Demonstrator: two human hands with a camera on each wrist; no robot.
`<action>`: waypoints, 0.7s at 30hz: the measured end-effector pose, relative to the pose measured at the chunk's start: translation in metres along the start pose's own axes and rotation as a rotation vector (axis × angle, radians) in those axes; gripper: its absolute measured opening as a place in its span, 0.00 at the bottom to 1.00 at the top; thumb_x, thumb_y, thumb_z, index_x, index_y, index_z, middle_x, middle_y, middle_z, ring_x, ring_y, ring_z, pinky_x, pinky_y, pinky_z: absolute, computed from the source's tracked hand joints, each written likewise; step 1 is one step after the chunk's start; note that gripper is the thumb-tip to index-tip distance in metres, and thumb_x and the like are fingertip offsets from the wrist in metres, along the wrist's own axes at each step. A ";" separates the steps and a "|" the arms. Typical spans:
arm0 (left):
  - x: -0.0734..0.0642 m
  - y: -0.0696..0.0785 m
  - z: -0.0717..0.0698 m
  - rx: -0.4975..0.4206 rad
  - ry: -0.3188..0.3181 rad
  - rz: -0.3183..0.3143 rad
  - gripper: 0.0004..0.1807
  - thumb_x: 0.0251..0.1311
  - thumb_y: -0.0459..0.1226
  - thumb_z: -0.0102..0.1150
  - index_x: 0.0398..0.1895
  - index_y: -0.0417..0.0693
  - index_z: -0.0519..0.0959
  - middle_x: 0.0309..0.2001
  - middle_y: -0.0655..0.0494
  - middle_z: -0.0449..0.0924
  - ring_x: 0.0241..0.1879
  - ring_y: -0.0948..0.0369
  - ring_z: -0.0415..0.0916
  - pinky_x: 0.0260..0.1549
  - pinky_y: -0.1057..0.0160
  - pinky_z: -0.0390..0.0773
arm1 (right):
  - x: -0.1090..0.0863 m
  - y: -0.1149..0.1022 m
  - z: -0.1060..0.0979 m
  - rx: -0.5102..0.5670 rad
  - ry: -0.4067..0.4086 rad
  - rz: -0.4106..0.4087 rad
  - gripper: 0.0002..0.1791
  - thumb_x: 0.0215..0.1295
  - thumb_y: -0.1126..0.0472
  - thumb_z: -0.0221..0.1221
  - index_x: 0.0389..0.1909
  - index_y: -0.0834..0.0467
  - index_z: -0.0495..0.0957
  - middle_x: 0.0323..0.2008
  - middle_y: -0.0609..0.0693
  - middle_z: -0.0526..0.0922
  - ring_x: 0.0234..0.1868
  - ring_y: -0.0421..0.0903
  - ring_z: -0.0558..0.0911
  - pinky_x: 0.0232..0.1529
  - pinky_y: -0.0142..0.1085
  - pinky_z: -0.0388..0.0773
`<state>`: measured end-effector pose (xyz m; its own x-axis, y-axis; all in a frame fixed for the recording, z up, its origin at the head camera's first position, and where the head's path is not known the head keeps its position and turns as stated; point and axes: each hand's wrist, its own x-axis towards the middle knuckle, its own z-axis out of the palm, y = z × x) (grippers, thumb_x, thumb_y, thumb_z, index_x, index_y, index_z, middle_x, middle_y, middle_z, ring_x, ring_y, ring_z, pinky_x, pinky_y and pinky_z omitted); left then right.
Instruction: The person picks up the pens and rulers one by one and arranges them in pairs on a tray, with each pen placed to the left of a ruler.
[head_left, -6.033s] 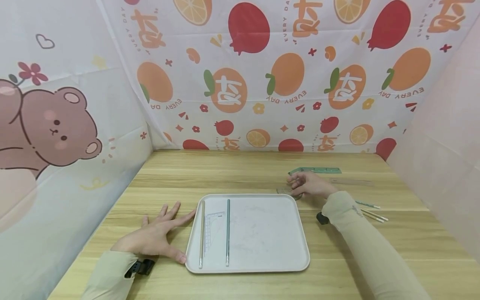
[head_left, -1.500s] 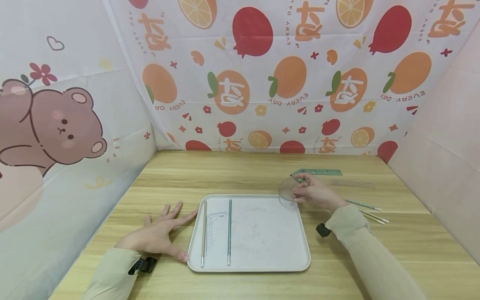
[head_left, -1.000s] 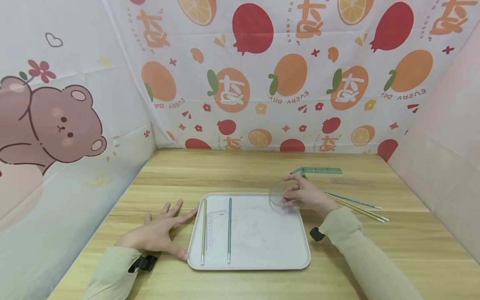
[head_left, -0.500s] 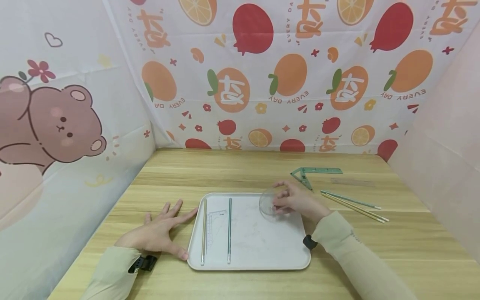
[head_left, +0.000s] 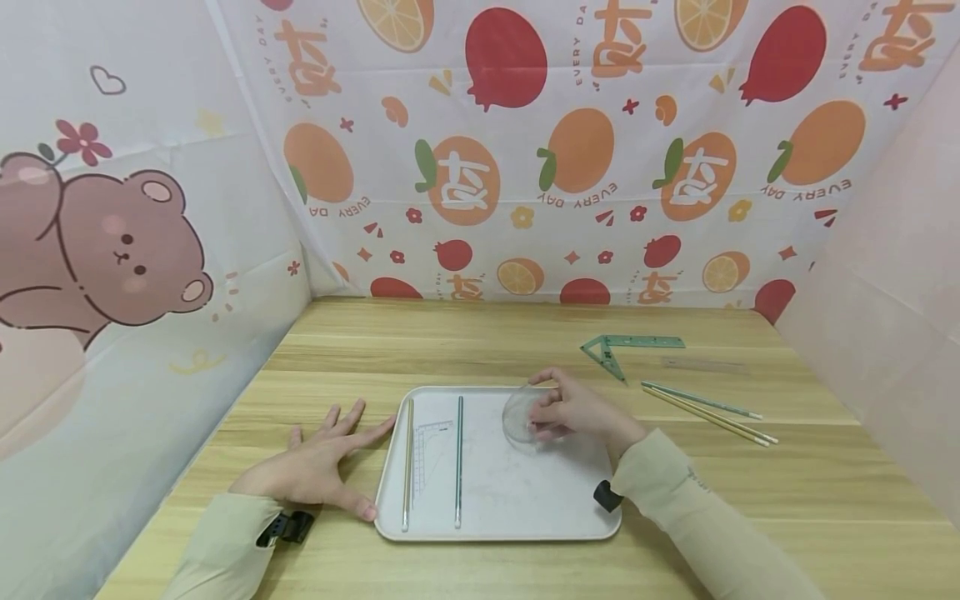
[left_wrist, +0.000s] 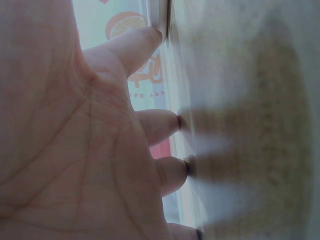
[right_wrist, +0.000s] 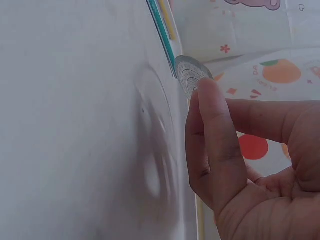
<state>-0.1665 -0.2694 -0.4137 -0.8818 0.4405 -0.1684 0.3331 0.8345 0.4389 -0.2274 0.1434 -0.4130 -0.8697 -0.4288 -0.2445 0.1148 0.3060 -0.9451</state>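
My right hand [head_left: 573,408] pinches a clear round protractor [head_left: 517,415] between thumb and fingers, above the right half of the white tray [head_left: 540,508]. In the right wrist view the protractor [right_wrist: 189,70] shows its curved scales, and its shadow falls on the tray surface. My left hand [head_left: 311,471] lies spread on the table, with thumb and forefinger touching the tray's left edge. In the tray lie a gold pencil [head_left: 407,467], a clear set square [head_left: 430,450] and a green pencil [head_left: 459,462], side by side on the left.
Behind the tray, to the right, lies a green folding ruler [head_left: 637,341]. Close by are a clear ruler [head_left: 705,364], another green pencil [head_left: 705,400] and two gold pencils [head_left: 712,413]. A printed cloth [head_left: 525,175] hangs along the table's back edge.
My right hand has lifted the protractor from the table behind the tray and carried it left and nearer, over the tray. My left hand has stayed at the tray's edge.
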 end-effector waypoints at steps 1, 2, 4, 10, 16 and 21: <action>0.000 0.000 0.000 0.001 0.001 0.000 0.71 0.34 0.68 0.84 0.86 0.68 0.59 0.86 0.26 0.39 0.80 0.17 0.32 0.57 0.03 0.31 | 0.000 -0.001 0.002 0.001 -0.003 -0.001 0.34 0.74 0.71 0.61 0.76 0.63 0.58 0.42 0.55 0.83 0.36 0.42 0.89 0.39 0.34 0.91; 0.000 0.000 0.000 0.002 0.002 -0.001 0.71 0.33 0.68 0.84 0.86 0.68 0.59 0.86 0.26 0.39 0.81 0.18 0.32 0.57 0.03 0.31 | 0.000 -0.001 0.003 0.003 -0.005 -0.004 0.34 0.74 0.71 0.61 0.76 0.63 0.58 0.42 0.55 0.83 0.36 0.42 0.89 0.39 0.34 0.91; 0.000 0.000 0.000 0.008 0.004 0.000 0.71 0.33 0.68 0.84 0.86 0.68 0.59 0.86 0.26 0.40 0.81 0.18 0.33 0.57 0.03 0.32 | -0.001 -0.002 0.007 0.013 -0.005 0.002 0.34 0.74 0.71 0.62 0.76 0.63 0.59 0.43 0.56 0.83 0.36 0.43 0.89 0.40 0.35 0.91; 0.000 0.000 0.000 0.010 0.006 0.004 0.71 0.33 0.68 0.84 0.86 0.68 0.59 0.85 0.25 0.40 0.80 0.17 0.33 0.57 0.03 0.32 | -0.001 -0.001 0.016 0.036 0.003 0.003 0.34 0.73 0.71 0.63 0.76 0.63 0.61 0.43 0.56 0.85 0.38 0.43 0.90 0.40 0.36 0.91; -0.001 0.000 0.001 0.010 0.004 0.005 0.71 0.34 0.68 0.84 0.86 0.67 0.59 0.85 0.25 0.40 0.80 0.16 0.33 0.57 0.03 0.30 | -0.001 -0.002 0.025 0.063 -0.011 0.010 0.33 0.73 0.72 0.63 0.74 0.63 0.61 0.42 0.55 0.84 0.38 0.43 0.90 0.38 0.34 0.90; -0.002 0.000 0.000 0.006 0.003 0.005 0.70 0.34 0.68 0.84 0.86 0.67 0.59 0.85 0.25 0.40 0.80 0.16 0.33 0.57 0.04 0.29 | 0.000 -0.002 0.033 0.041 -0.008 0.032 0.32 0.74 0.69 0.63 0.74 0.60 0.62 0.42 0.55 0.86 0.35 0.42 0.90 0.34 0.30 0.87</action>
<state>-0.1648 -0.2704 -0.4137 -0.8810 0.4439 -0.1637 0.3397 0.8344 0.4341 -0.2114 0.1146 -0.4179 -0.8614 -0.4261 -0.2766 0.1626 0.2845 -0.9448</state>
